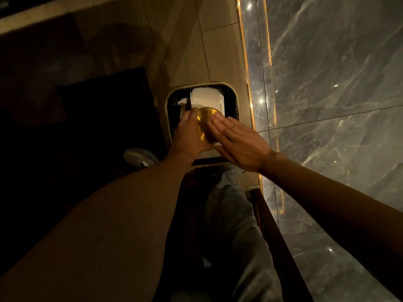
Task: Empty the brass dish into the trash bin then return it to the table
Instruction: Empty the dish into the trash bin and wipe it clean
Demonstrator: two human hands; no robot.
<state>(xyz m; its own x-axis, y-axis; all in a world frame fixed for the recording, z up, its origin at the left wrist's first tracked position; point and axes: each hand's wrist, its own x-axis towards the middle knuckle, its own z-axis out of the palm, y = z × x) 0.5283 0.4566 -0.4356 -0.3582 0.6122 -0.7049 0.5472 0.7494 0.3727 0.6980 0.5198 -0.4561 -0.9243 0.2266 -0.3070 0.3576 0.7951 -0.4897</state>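
The round brass dish is turned over above the trash bin, its shiny underside facing me. My left hand grips the dish by its left edge. My right hand is flat, fingers together and stretched out, lying against the right side of the dish's underside. The bin is square with a pale rim and a dark liner. White paper or a box lies inside it. What is under the dish is hidden.
The bin stands on a beige tiled floor against a grey marble wall with a gold strip. A dark rug or furniture lies left. My grey shoe and trouser leg are below the bin.
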